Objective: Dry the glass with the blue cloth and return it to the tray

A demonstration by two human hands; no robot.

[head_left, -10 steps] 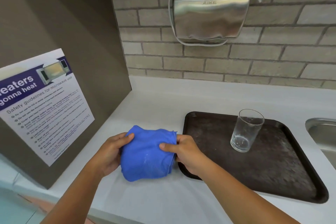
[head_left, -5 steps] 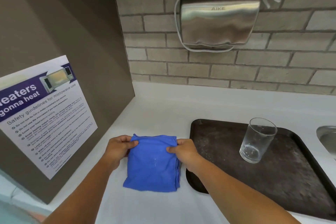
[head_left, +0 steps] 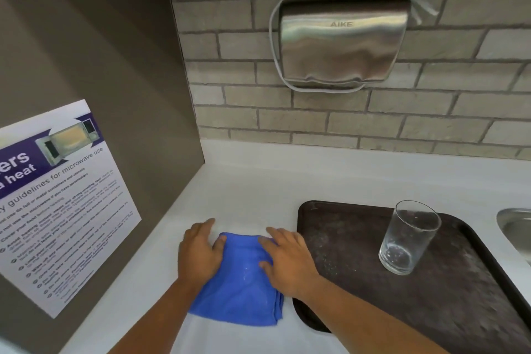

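The clear drinking glass [head_left: 409, 237] stands on the dark brown tray [head_left: 474, 304], right of frame; our left hand [head_left: 199, 250] and right hand [head_left: 287, 260] lie released, flat on the folded blue cloth [head_left: 241, 287]; next we lift away.

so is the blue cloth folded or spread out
Folded. The blue cloth lies flat on the counter as a compact rectangle with stacked layer edges showing at its right corner, and both hands rest flat on it.

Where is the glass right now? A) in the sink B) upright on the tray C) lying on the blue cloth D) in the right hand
B: the glass stands upright on the dark tray, apart from both hands; the left hand and right hand lie flat on the folded blue cloth on the counter beside the tray.
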